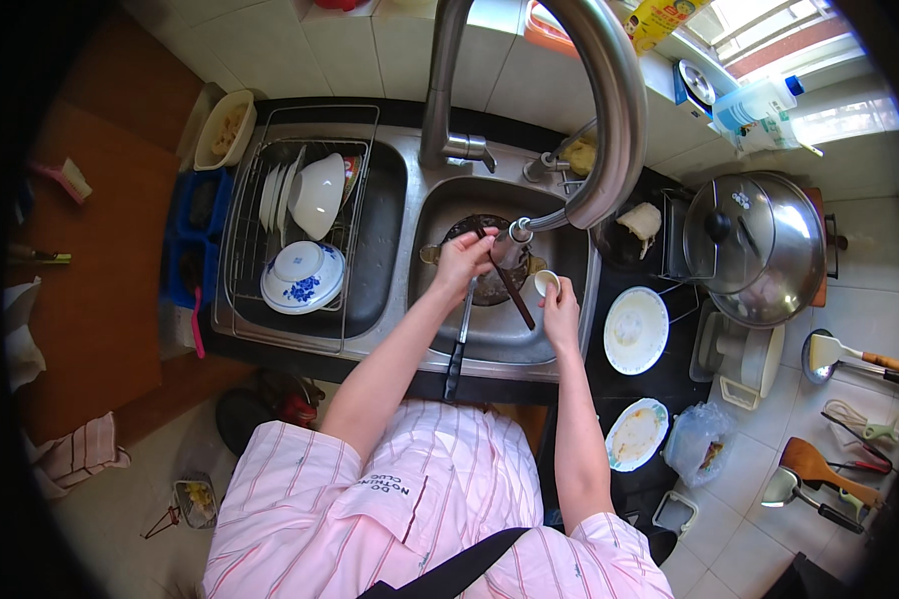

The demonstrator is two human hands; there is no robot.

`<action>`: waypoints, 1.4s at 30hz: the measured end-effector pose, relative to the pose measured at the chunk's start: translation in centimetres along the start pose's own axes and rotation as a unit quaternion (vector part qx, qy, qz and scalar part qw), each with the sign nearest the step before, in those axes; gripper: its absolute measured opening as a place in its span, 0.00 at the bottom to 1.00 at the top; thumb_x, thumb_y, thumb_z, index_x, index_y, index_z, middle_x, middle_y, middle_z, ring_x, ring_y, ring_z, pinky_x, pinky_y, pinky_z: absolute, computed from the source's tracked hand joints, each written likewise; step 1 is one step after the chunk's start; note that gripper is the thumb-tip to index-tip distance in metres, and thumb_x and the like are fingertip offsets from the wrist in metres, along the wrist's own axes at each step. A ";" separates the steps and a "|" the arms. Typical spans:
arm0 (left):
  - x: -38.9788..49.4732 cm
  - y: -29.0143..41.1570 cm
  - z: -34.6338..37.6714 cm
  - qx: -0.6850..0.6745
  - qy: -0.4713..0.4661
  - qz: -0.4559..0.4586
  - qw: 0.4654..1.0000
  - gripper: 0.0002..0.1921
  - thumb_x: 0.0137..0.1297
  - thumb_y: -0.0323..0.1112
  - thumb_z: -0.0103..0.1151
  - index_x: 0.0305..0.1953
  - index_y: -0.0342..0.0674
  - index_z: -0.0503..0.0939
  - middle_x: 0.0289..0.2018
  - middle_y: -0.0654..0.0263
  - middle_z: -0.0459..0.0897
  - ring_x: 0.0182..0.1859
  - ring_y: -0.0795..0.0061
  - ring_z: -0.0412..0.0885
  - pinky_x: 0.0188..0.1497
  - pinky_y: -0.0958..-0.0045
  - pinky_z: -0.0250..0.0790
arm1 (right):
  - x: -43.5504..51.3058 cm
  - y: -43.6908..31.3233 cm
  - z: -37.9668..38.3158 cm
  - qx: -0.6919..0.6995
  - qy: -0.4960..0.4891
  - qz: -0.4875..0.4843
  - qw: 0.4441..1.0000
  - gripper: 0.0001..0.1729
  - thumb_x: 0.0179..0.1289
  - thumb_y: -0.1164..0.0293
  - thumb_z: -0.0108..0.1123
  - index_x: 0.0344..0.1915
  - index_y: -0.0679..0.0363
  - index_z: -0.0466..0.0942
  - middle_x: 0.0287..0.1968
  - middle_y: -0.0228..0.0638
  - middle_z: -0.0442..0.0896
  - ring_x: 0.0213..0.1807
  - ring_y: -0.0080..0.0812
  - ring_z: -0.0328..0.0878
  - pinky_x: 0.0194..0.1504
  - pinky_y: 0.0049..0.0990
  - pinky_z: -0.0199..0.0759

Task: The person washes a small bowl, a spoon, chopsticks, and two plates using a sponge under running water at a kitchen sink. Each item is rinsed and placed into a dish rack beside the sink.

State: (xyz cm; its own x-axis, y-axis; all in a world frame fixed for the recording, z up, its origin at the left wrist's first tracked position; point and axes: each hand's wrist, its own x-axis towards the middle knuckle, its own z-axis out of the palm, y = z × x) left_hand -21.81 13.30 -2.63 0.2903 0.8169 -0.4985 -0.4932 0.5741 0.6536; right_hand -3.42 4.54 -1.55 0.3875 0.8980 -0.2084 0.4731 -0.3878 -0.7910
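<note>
Over the right basin of the steel sink (509,352), my left hand (464,262) is closed on dark chopsticks (515,296), beside the pull-out spray head (511,243) of the faucet. My right hand (560,303) holds a small white cup (546,282) by its side, near the basin's right wall. Below both hands a dark round pan (487,292) with glass-like side handles lies in the basin. A utensil with a black handle (455,371) leans out over the sink's front rim. Whether water is running cannot be told.
A wire dish rack (342,329) with white plates, a bowl (317,196) and a blue-flowered bowl (302,277) stands over the left basin. The steel faucet (625,112) arches above. Food-stained plates (637,330) and a lidded wok (786,277) are at the right.
</note>
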 end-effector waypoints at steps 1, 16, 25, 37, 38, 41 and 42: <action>0.1 -1.1 -0.2 0.014 0.000 -0.011 1.000 0.07 0.67 0.33 0.55 0.43 0.43 0.79 0.36 0.73 0.82 0.33 0.88 0.77 0.35 0.82 0.74 | 0.0 0.0 -0.2 -0.001 0.006 0.000 1.000 0.13 0.71 0.65 0.46 0.44 0.63 0.71 0.27 0.42 0.80 0.27 0.35 0.80 0.33 0.33 0.70; 0.6 -1.7 0.2 -0.031 0.033 0.004 0.999 0.09 0.67 0.32 0.54 0.47 0.44 0.78 0.39 0.72 0.83 0.37 0.87 0.79 0.35 0.85 0.71 | 0.1 0.9 -1.2 0.005 -0.008 0.009 1.000 0.14 0.71 0.65 0.45 0.41 0.64 0.73 0.27 0.38 0.80 0.29 0.31 0.80 0.33 0.31 0.71; -1.1 4.6 -1.0 0.044 0.055 0.114 0.991 0.13 0.66 0.35 0.58 0.49 0.41 0.79 0.39 0.68 0.84 0.41 0.83 0.81 0.41 0.81 0.71 | 3.3 -2.0 6.1 0.126 -0.132 -0.020 0.983 0.07 0.60 0.73 0.60 0.36 0.65 0.76 0.27 0.30 0.79 0.26 0.20 0.75 0.30 0.21 0.68; -3.0 6.5 -2.1 0.054 0.072 0.162 0.983 0.13 0.65 0.32 0.58 0.50 0.37 0.79 0.39 0.66 0.84 0.42 0.81 0.80 0.45 0.79 0.72 | 3.2 -3.5 7.5 0.034 -0.046 -0.064 0.996 0.06 0.55 0.76 0.61 0.33 0.66 0.78 0.29 0.33 0.83 0.32 0.23 0.78 0.36 0.27 0.70; -3.0 6.5 -2.1 0.054 0.069 0.164 0.983 0.13 0.65 0.32 0.58 0.50 0.38 0.79 0.39 0.67 0.84 0.43 0.81 0.81 0.44 0.80 0.72 | 3.0 -3.9 7.4 0.012 -0.047 -0.053 0.997 0.06 0.55 0.76 0.61 0.34 0.66 0.78 0.29 0.32 0.82 0.32 0.23 0.77 0.36 0.26 0.70; -3.2 6.1 -1.8 0.047 0.066 0.166 0.983 0.12 0.65 0.32 0.58 0.49 0.39 0.80 0.40 0.68 0.84 0.44 0.82 0.80 0.44 0.80 0.72 | 2.5 -3.0 5.8 0.142 -0.088 -0.072 0.983 0.10 0.53 0.81 0.58 0.38 0.66 0.76 0.27 0.38 0.81 0.31 0.25 0.78 0.32 0.26 0.69; -3.5 5.8 -1.6 0.043 0.070 0.166 0.983 0.12 0.65 0.32 0.58 0.48 0.39 0.80 0.40 0.68 0.84 0.44 0.82 0.80 0.44 0.80 0.72 | 2.2 -3.4 5.4 0.122 -0.078 -0.078 0.986 0.07 0.53 0.82 0.57 0.35 0.66 0.74 0.25 0.37 0.78 0.28 0.24 0.75 0.31 0.25 0.67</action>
State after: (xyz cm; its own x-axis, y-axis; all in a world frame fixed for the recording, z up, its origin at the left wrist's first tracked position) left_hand -27.00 13.72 1.98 0.0056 0.9478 -0.3187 -0.4695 0.2839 0.8360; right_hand -8.48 8.93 -2.41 0.1901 0.9713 -0.1432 0.3055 -0.1972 -0.9315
